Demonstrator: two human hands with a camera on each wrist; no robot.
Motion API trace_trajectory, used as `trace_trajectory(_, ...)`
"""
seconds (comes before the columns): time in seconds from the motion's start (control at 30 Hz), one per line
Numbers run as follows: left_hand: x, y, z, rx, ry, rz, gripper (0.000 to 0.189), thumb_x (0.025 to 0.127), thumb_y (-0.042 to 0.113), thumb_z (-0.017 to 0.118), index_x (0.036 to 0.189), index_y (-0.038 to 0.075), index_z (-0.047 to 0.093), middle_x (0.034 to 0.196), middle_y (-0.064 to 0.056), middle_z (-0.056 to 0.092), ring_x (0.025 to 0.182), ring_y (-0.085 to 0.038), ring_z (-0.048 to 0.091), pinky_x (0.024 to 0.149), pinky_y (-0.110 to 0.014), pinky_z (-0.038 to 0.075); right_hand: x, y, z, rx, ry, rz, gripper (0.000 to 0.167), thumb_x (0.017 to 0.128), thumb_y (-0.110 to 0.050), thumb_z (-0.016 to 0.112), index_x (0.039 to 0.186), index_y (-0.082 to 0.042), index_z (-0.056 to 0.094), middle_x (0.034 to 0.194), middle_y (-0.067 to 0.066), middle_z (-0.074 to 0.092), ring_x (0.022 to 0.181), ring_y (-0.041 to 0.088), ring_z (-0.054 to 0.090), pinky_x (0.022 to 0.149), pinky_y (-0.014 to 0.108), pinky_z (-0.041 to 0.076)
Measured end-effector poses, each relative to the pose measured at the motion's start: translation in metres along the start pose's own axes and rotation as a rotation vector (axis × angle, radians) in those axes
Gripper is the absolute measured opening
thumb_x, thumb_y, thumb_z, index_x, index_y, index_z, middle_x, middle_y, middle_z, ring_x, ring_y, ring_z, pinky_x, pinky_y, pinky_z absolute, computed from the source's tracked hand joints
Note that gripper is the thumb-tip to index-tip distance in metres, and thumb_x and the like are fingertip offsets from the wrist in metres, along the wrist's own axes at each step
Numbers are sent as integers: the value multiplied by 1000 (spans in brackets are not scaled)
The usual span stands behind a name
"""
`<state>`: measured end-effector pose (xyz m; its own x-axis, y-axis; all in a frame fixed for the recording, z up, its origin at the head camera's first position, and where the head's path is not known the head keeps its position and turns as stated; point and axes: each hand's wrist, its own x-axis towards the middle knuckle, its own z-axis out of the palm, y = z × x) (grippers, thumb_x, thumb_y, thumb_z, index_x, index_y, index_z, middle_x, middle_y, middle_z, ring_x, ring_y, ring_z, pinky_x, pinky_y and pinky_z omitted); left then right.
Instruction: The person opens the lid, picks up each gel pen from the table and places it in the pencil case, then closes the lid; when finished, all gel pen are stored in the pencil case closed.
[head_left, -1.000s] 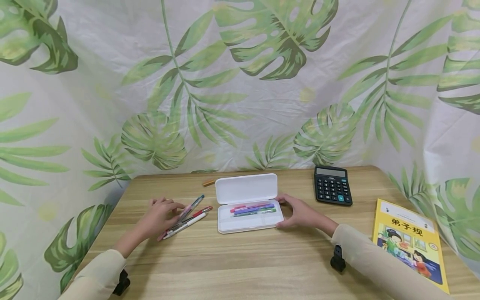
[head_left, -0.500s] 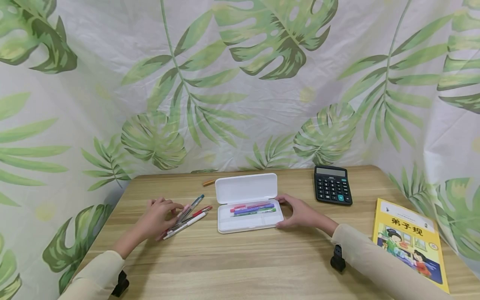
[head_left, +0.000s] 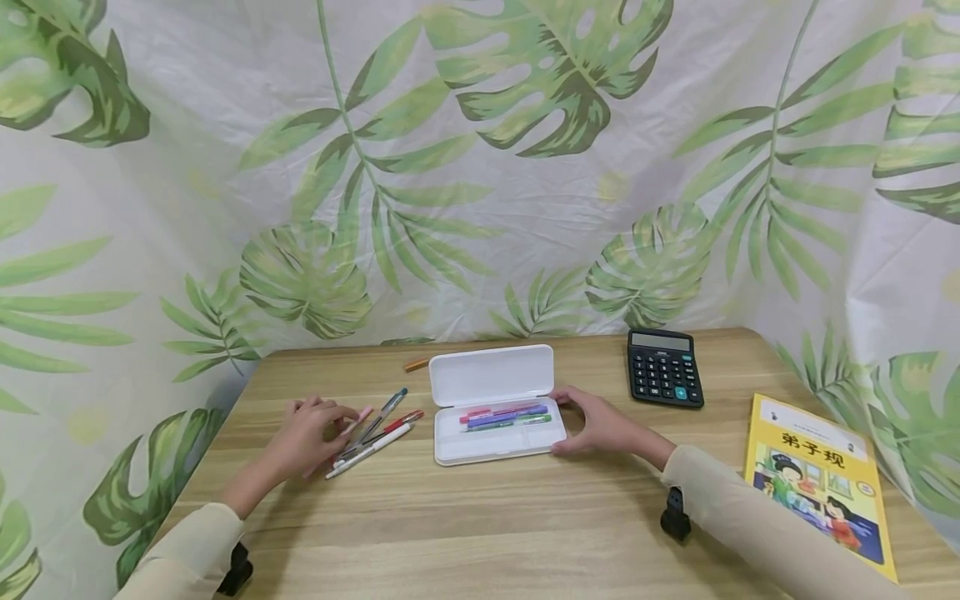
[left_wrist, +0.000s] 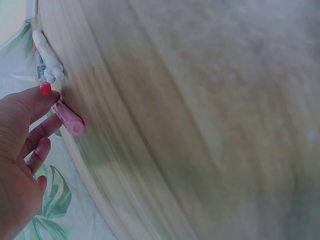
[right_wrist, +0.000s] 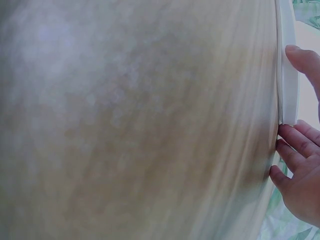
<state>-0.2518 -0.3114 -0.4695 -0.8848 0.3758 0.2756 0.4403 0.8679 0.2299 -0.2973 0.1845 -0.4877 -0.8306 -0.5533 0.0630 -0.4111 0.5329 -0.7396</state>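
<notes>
My left hand (head_left: pixel 311 433) pinches a pink pen (head_left: pixel 360 418) between thumb and fingers; in the left wrist view the pen's pink end (left_wrist: pixel 71 122) sticks out below the thumb. Just right of it on the table lie a clear pen with a teal end (head_left: pixel 390 402), a red pen (head_left: pixel 405 422) and a white pen (head_left: pixel 371 451). An open white pencil case (head_left: pixel 450 450) stands mid-table, lid tipped back, with pink, purple (head_left: pixel 510 416) and green pens inside. Its right end is gripped by my right hand (head_left: pixel 600 425), thumb at the near corner, fingers behind.
Behind the case's left side lies a brown stick-like piece (head_left: pixel 416 365). A black calculator (head_left: pixel 664 368) is at the back right, and a yellow book (head_left: pixel 821 483) lies at the right edge. A leaf-patterned curtain (head_left: pixel 525 208) hangs behind the wooden table (head_left: pixel 480 525).
My left hand has shifted slightly left, drawing the pink pen a little away from the teal-ended pen. My right hand has stayed on the case.
</notes>
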Motion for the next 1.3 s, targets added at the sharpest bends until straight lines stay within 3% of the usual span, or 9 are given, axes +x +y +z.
trace_trajectory(0.3,1,1,-2,-4,-25,-15,31,83,8,81,113,14,76,78,11,63,81,-13,43,82,-46,24,1,3,0,-19,2,0,85,71,-35,93,140,-6,53,136,9,63,132,30,55,117,53,34)
trace_trajectory(0.97,10,-2,6,43,-13,-15,29,85,8,78,113,14,75,75,11,59,78,-14,43,82,-47,27,0,-1,0,-7,-4,-10,84,72,-34,93,139,-5,53,135,11,62,132,30,54,116,54,35)
trace_trajectory(1.3,13,1,5,39,38,25,28,84,3,78,109,15,75,72,10,56,76,-14,41,80,-48,27,-1,-1,0,-9,-2,-5,84,72,-33,93,140,-5,53,136,10,63,132,30,54,117,53,35)
